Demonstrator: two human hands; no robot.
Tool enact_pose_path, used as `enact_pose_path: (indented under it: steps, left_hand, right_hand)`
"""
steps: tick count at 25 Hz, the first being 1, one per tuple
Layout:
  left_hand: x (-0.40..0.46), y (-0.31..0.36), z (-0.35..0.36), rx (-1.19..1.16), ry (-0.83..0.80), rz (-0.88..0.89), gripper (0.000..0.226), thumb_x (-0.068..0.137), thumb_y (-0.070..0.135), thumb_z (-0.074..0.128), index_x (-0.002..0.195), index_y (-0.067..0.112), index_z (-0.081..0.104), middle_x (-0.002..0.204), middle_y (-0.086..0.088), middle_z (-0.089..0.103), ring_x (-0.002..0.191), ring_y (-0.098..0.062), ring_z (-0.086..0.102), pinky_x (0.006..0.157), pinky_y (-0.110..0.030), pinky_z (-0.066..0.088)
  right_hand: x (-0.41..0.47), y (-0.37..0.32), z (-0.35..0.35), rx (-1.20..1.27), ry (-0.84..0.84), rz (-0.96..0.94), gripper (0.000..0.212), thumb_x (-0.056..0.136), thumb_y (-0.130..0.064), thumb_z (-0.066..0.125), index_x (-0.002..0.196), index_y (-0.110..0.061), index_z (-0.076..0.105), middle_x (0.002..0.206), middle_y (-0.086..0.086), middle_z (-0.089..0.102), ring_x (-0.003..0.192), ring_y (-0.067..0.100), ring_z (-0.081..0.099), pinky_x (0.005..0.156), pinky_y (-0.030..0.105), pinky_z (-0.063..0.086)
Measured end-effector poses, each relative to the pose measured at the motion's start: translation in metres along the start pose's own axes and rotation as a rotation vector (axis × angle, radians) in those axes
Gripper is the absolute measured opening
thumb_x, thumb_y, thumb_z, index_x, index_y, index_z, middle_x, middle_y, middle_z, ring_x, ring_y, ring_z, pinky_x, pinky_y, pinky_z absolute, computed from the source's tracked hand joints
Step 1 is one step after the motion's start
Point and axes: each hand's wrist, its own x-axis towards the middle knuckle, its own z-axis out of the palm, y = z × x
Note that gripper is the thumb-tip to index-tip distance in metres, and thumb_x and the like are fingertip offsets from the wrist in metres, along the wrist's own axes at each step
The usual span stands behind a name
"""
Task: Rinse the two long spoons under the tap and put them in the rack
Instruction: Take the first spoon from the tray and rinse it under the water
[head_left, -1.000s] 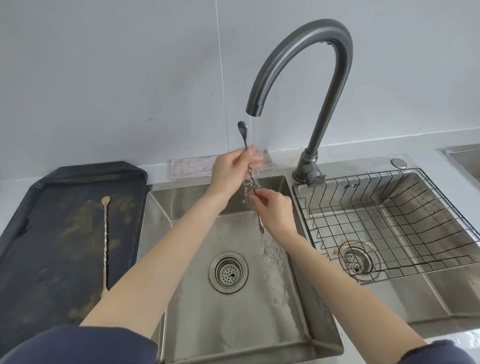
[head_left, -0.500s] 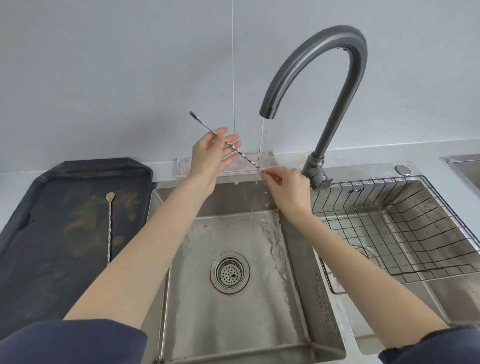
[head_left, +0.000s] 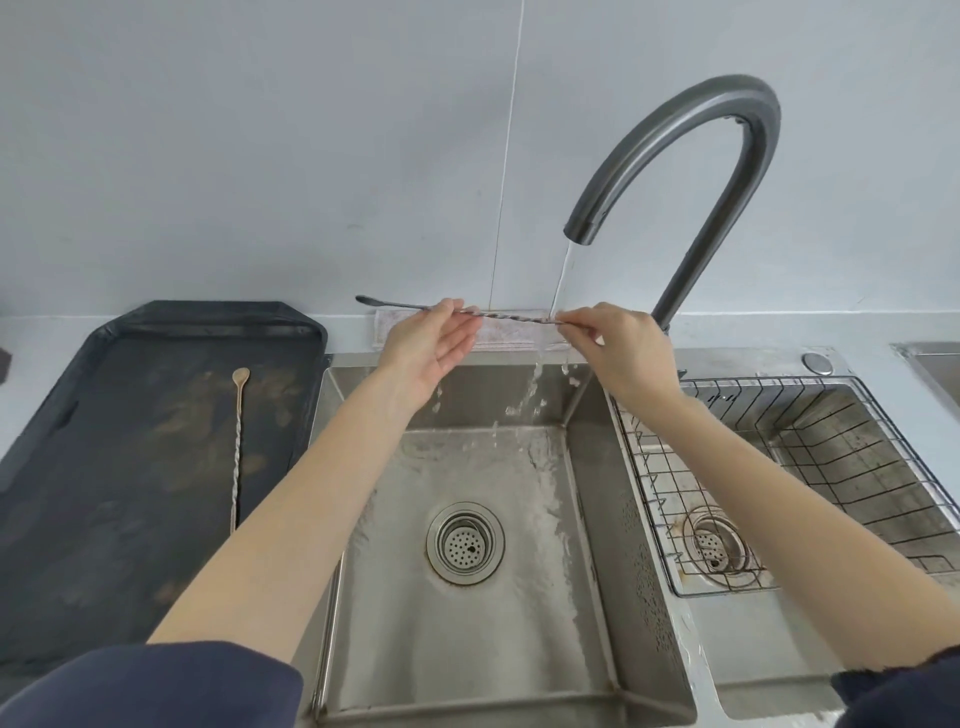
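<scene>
Grey wall (head_left: 260, 156) behind, pale counter (head_left: 883, 332) below it, double steel sink (head_left: 587, 519) set in. Dark gooseneck tap (head_left: 691, 135) is running; the thin stream (head_left: 561, 275) lands right at the right-hand fingertips and splashes into the left basin.

One long twisted spoon (head_left: 498, 315) is held roughly level above the back of the left basin, bowl end pointing left past the left hand. Its right end is pinched by the right hand (head_left: 618, 348), thumb and forefinger curled tight on the handle tip. Left hand (head_left: 431, 348) is palm-up under the shaft, fingers nearly straight and relaxed, so the spoon is propped on the fingertips rather than gripped.

Second long spoon (head_left: 239, 447) is lying untouched on the dark tray (head_left: 78, 519) left of the sink, bowl end toward the wall.

Wire rack (head_left: 810, 467) is seated in the right basin. A stained cloth (head_left: 514, 338) is laid on the ledge behind the sink. Dark sleeves are seen on both arms.
</scene>
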Motion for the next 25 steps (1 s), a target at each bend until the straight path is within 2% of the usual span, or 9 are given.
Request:
enact_pose_path:
  steps: [3, 5, 9, 12, 16, 18, 21, 23, 25]
  left_hand:
    - [0.002, 0.001, -0.016, -0.129, 0.053, -0.038, 0.020, 0.094, 0.015, 0.048, 0.076, 0.012, 0.057, 0.060, 0.005, 0.072, 0.070, -0.009, 0.068, 0.062, -0.017, 0.056]
    - [0.004, -0.002, -0.028, -0.167, 0.078, -0.050, 0.019, 0.093, 0.015, 0.049, 0.076, 0.012, 0.057, 0.054, 0.006, 0.072, 0.070, -0.009, 0.067, 0.064, -0.018, 0.056]
    - [0.009, -0.018, -0.059, -0.127, 0.159, -0.097, 0.017, 0.094, 0.014, 0.047, 0.083, 0.006, 0.056, 0.082, -0.004, 0.066, 0.074, -0.012, 0.065, 0.078, -0.023, 0.053]
    - [0.016, -0.035, -0.081, -0.048, 0.225, -0.105, 0.015, 0.096, 0.013, 0.043, 0.099, 0.003, 0.052, 0.090, -0.006, 0.062, 0.072, -0.012, 0.066, 0.085, -0.025, 0.050]
    - [0.025, -0.059, -0.103, 0.089, 0.340, -0.125, 0.017, 0.095, 0.009, 0.044, 0.079, 0.006, 0.047, 0.097, -0.011, 0.060, 0.081, -0.017, 0.061, 0.090, -0.032, 0.047]
    - [0.032, -0.077, -0.116, 0.136, 0.403, -0.182, 0.008, 0.093, 0.009, 0.048, 0.089, 0.002, 0.051, 0.087, -0.009, 0.058, 0.072, -0.012, 0.057, 0.081, -0.026, 0.056]
    - [0.041, -0.104, -0.136, 0.223, 0.462, -0.281, 0.032, 0.092, 0.010, 0.051, 0.123, 0.000, 0.047, 0.074, -0.002, 0.052, 0.067, -0.007, 0.052, 0.052, -0.013, 0.053]
    - [0.046, -0.121, -0.146, 0.266, 0.473, -0.344, 0.022, 0.092, 0.008, 0.050, 0.114, 0.007, 0.048, 0.072, -0.002, 0.050, 0.065, -0.007, 0.049, 0.047, -0.011, 0.050]
    - [0.049, -0.136, -0.153, 0.324, 0.501, -0.389, 0.003, 0.092, 0.006, 0.050, 0.090, 0.008, 0.050, 0.070, -0.002, 0.049, 0.063, -0.007, 0.048, 0.040, -0.009, 0.047]
  right_hand:
    - [0.000, 0.014, -0.004, -0.032, 0.016, 0.017, 0.020, 0.091, -0.027, 0.057, 0.104, -0.021, 0.071, 0.091, 0.005, 0.072, 0.085, 0.027, 0.065, 0.062, 0.025, 0.036]
    - [-0.004, 0.023, 0.000, -0.028, -0.002, 0.027, 0.019, 0.091, -0.025, 0.058, 0.104, -0.020, 0.071, 0.094, 0.006, 0.071, 0.086, 0.028, 0.064, 0.062, 0.029, 0.041]
    - [-0.020, 0.034, 0.026, 0.019, -0.074, 0.086, 0.017, 0.090, -0.020, 0.059, 0.102, -0.018, 0.072, 0.099, 0.008, 0.067, 0.088, 0.029, 0.064, 0.073, 0.038, 0.052]
    - [-0.031, 0.043, 0.049, 0.052, -0.164, 0.151, 0.015, 0.089, -0.019, 0.059, 0.098, -0.017, 0.071, 0.096, 0.009, 0.068, 0.087, 0.028, 0.065, 0.078, 0.042, 0.055]
    - [-0.045, 0.059, 0.079, 0.043, -0.300, 0.222, 0.013, 0.088, -0.018, 0.059, 0.095, -0.013, 0.069, 0.096, 0.011, 0.069, 0.090, 0.029, 0.064, 0.079, 0.039, 0.053]
    - [-0.054, 0.068, 0.097, 0.034, -0.366, 0.272, 0.015, 0.088, -0.015, 0.059, 0.097, -0.007, 0.069, 0.099, 0.016, 0.068, 0.093, 0.032, 0.063, 0.081, 0.039, 0.050]
    - [-0.071, 0.079, 0.124, 0.018, -0.457, 0.367, 0.016, 0.088, -0.015, 0.059, 0.098, -0.007, 0.068, 0.104, 0.017, 0.062, 0.094, 0.035, 0.061, 0.081, 0.039, 0.049]
    - [-0.083, 0.086, 0.141, 0.002, -0.523, 0.396, 0.015, 0.088, -0.014, 0.057, 0.097, -0.008, 0.068, 0.106, 0.016, 0.060, 0.094, 0.036, 0.061, 0.080, 0.038, 0.049]
    - [-0.094, 0.093, 0.154, -0.030, -0.597, 0.404, 0.015, 0.089, -0.015, 0.056, 0.098, -0.008, 0.067, 0.108, 0.014, 0.060, 0.097, 0.034, 0.060, 0.076, 0.036, 0.048]
